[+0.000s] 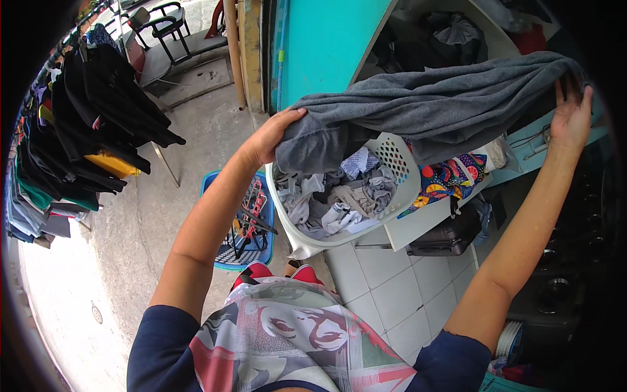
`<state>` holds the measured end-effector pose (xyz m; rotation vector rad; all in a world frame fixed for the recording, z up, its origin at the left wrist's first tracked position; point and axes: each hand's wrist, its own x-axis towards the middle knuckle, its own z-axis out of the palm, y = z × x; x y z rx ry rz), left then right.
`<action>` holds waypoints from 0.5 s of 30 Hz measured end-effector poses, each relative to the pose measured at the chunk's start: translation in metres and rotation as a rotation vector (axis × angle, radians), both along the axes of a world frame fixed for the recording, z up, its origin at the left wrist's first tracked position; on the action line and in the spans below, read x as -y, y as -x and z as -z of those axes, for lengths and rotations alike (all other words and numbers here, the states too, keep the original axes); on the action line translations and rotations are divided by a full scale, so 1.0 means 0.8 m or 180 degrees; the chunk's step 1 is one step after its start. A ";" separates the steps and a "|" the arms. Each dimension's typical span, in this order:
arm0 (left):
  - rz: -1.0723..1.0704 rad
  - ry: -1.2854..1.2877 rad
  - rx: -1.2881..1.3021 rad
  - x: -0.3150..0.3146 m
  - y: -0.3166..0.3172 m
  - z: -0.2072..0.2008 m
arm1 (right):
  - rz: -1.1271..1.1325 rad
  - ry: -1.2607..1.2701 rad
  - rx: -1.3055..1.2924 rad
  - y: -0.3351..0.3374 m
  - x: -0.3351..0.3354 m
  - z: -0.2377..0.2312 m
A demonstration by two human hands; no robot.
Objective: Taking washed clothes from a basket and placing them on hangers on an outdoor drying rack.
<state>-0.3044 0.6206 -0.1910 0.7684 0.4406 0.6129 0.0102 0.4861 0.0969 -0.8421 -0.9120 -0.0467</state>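
Note:
A long dark grey garment point(424, 108), gathered into folds, is stretched out sideways in the air between my hands. My left hand point(277, 134) is closed on its left end, where a flap hangs down. At the far right end, my right hand point(572, 117) holds the cloth up, fingers partly hidden under the fabric and thumb showing outside. Whether it is trousers or a top I cannot tell. Below it stands a white laundry basket point(408, 173) with several crumpled grey and white clothes point(339, 199) inside, its back rim partly covered by the garment.
A blue basket point(225, 253) of hangers point(251, 212) sits on the floor beside the white one. Dark clothes point(85, 111) hang on a rack at the left. A colourful patterned cloth point(450, 183) and a black case point(447, 235) lie to the right, near a turquoise panel point(320, 46).

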 end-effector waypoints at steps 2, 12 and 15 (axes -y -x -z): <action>0.0119 0.0502 0.0289 -0.009 0.012 -0.041 | -0.0182 0.0060 -0.0032 -0.013 -0.002 0.022; 0.0758 -0.0327 0.2957 0.023 -0.012 -0.218 | -0.1651 0.1274 0.0829 0.091 -0.058 0.109; 0.0203 -0.0799 0.3154 0.047 -0.005 -0.267 | -0.2389 0.1689 0.1429 0.138 -0.064 0.131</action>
